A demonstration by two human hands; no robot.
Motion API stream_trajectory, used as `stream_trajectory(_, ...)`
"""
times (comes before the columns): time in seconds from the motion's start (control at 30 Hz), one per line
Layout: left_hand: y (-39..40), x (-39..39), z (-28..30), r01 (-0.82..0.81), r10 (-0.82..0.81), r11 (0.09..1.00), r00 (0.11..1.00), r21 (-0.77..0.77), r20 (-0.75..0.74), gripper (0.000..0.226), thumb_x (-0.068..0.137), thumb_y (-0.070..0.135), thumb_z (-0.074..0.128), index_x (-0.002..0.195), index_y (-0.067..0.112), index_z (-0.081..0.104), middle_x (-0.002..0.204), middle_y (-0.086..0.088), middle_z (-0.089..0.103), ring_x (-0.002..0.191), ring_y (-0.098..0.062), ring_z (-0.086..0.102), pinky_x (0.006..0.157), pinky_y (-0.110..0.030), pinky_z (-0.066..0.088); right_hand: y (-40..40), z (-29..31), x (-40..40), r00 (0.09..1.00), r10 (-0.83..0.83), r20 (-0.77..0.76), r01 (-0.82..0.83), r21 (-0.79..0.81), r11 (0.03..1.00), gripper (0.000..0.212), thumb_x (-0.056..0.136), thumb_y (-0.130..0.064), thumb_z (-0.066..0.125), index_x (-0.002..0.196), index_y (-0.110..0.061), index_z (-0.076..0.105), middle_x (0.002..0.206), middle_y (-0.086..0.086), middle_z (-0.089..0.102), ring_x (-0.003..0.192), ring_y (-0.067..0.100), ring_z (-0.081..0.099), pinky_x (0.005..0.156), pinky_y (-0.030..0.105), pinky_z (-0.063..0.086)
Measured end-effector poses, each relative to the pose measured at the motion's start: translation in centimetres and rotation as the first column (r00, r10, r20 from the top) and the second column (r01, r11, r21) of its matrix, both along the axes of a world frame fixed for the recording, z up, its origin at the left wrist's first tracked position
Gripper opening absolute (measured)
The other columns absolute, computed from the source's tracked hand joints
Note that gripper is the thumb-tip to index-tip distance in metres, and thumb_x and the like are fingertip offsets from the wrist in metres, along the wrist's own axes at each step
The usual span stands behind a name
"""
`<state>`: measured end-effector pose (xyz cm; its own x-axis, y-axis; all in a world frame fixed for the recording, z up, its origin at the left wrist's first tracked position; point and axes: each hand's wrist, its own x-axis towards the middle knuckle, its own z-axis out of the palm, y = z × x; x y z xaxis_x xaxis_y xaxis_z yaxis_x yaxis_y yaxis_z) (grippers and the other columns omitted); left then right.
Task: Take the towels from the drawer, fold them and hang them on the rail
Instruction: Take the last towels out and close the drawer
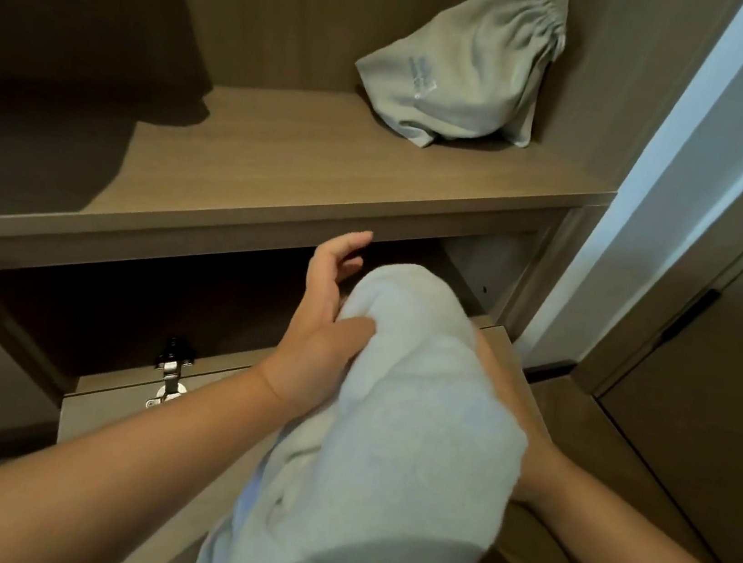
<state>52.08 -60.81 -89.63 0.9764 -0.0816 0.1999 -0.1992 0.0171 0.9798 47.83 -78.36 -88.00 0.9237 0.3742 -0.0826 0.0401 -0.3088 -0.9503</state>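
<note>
A thick white towel [392, 427] is bunched in front of me, hanging from mid-frame down past the bottom edge. My left hand [325, 322] sits on its upper left side, thumb pressed into the cloth and fingers spread behind it. My right hand [523, 446] is under the towel's right side and mostly hidden by it; only the wrist and a strip of the palm show. Behind the towel is a dark open compartment [139, 320] of a wooden wardrobe, with a flap front [112, 416] hinged down below it. No rail is in view.
A wooden shelf [280, 173] runs above the compartment, and a grey drawstring cloth bag [460, 74] stands on it at the right. A metal hinge [170, 377] sits on the flap. A wardrobe door [708, 352] stands at the right.
</note>
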Motion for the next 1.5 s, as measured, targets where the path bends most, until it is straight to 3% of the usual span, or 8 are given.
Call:
stream_trajectory(0.1, -0.2, 1.9, -2.1, 0.007, 0.004, 0.995, 0.994, 0.1, -0.107, 0.08, 0.074, 0.014, 0.075, 0.135, 0.039, 0.029, 0.118, 0.032, 0.032, 0.107, 0.008, 0.041, 0.07, 0.003, 0.042, -1.0, -0.8, 0.5, 0.981, -0.023, 0.192, 0.022, 0.01, 1.0, 0.067, 0.047, -0.056, 0.074, 0.106, -0.044, 0.046, 0.1, -0.047, 0.055, 0.096, -0.026, 0.049, 0.08, 0.001, 0.042)
stream_trajectory(0.23, -0.6, 3.6, -4.4, -0.035, 0.05, 0.997, 0.97, 0.066, -0.239, 0.053, 0.098, 0.014, 0.054, 0.146, 0.016, 0.031, 0.143, 0.009, 0.042, 0.126, -0.011, 0.048, 0.097, -0.015, 0.043, -2.9, -1.0, 0.9, 0.939, -0.188, 0.288, 0.187, 0.03, 0.982, 0.062, 0.053, -0.059, 0.071, 0.109, -0.047, 0.047, 0.108, -0.037, 0.056, 0.105, -0.016, 0.052, 0.083, 0.008, 0.044)
stream_trajectory(0.37, -0.3, 2.7, -7.5, -0.06, 0.13, 0.968, 0.95, 0.243, -0.284, 0.053, 0.099, 0.002, 0.049, 0.146, -0.009, 0.027, 0.149, -0.023, 0.039, 0.139, -0.034, 0.039, 0.101, -0.027, 0.039, -6.4, -0.7, 1.5, 0.731, -0.501, 0.463, 0.54, 0.055, 0.84, 0.065, 0.058, -0.033, 0.09, 0.108, -0.041, 0.049, 0.1, -0.031, 0.055, 0.092, -0.016, 0.054, 0.071, 0.007, 0.039)
stream_trajectory(0.5, -0.7, 0.0, -10.9, 0.013, 0.093, 0.94, 0.952, 0.341, -0.291, 0.08, 0.097, 0.025, 0.06, 0.156, 0.025, 0.006, 0.153, 0.007, 0.027, 0.139, -0.007, 0.028, 0.106, -0.022, 0.028, -10.0, 0.3, 2.4, 0.578, -0.597, 0.555, 0.78, -0.163, 0.604, 0.089, 0.05, -0.052, 0.084, 0.122, -0.024, 0.039, 0.104, -0.006, 0.046, 0.096, 0.018, 0.048, 0.068, 0.034, 0.041)
stream_trajectory(0.77, -1.3, -2.1, -18.8, 0.229, -0.188, 0.407, 0.968, 0.884, -0.164, 0.111, 0.081, 0.049, 0.069, 0.156, 0.021, -0.008, 0.165, 0.001, -0.004, 0.152, -0.018, -0.004, 0.12, -0.031, -0.001, -13.6, -2.5, 2.6, 0.507, -0.068, 0.859, 0.839, -0.475, 0.265, 0.066, 0.066, -0.038, 0.084, 0.107, -0.001, 0.048, 0.1, 0.025, 0.056, 0.092, 0.043, 0.055, 0.076, 0.049, 0.039)
stream_trajectory(1.17, -5.9, -2.1, -24.9, 0.142, -0.43, -0.317, 0.86, 0.938, -0.276, 0.124, 0.078, 0.064, 0.06, 0.151, 0.011, -0.026, 0.156, -0.017, -0.035, 0.144, -0.038, -0.031, 0.107, -0.073, -0.013, -14.6, -4.1, 1.1, 0.585, -0.071, 0.808, 0.757, -0.514, 0.403, 0.064, 0.064, -0.025, 0.089, 0.109, -0.003, 0.05, 0.107, 0.026, 0.058, 0.098, 0.045, 0.055, 0.085, 0.053, 0.041)
stream_trajectory(1.33, -7.8, -3.1, -24.5, 0.097, -0.48, -0.396, 0.826, 0.913, -0.296, 0.135, 0.076, 0.051, 0.076, 0.148, 0.012, -0.032, 0.157, -0.017, -0.032, 0.146, -0.039, -0.026, 0.11, -0.074, -0.001, -16.2, -4.0, 0.7, 0.579, -0.075, 0.812, 0.769, -0.513, 0.382, 0.065, 0.064, -0.023, 0.089, 0.112, 0.002, 0.052, 0.108, 0.029, 0.058, 0.098, 0.047, 0.055, 0.085, 0.055, 0.041)
stream_trajectory(1.5, -7.0, -3.8, -21.8, 0.167, -0.462, -0.301, 0.836, 0.939, -0.296, 0.114, 0.086, 0.05, 0.065, 0.153, 0.02, -0.022, 0.161, -0.011, -0.027, 0.147, -0.034, -0.025, 0.114, -0.069, 0.002, -17.3, -4.2, 0.2, 0.583, -0.128, 0.803, 0.78, -0.507, 0.367, 0.06, 0.07, -0.024, 0.084, 0.114, 0.002, 0.052, 0.11, 0.029, 0.057, 0.101, 0.047, 0.053, 0.087, 0.055, 0.04)
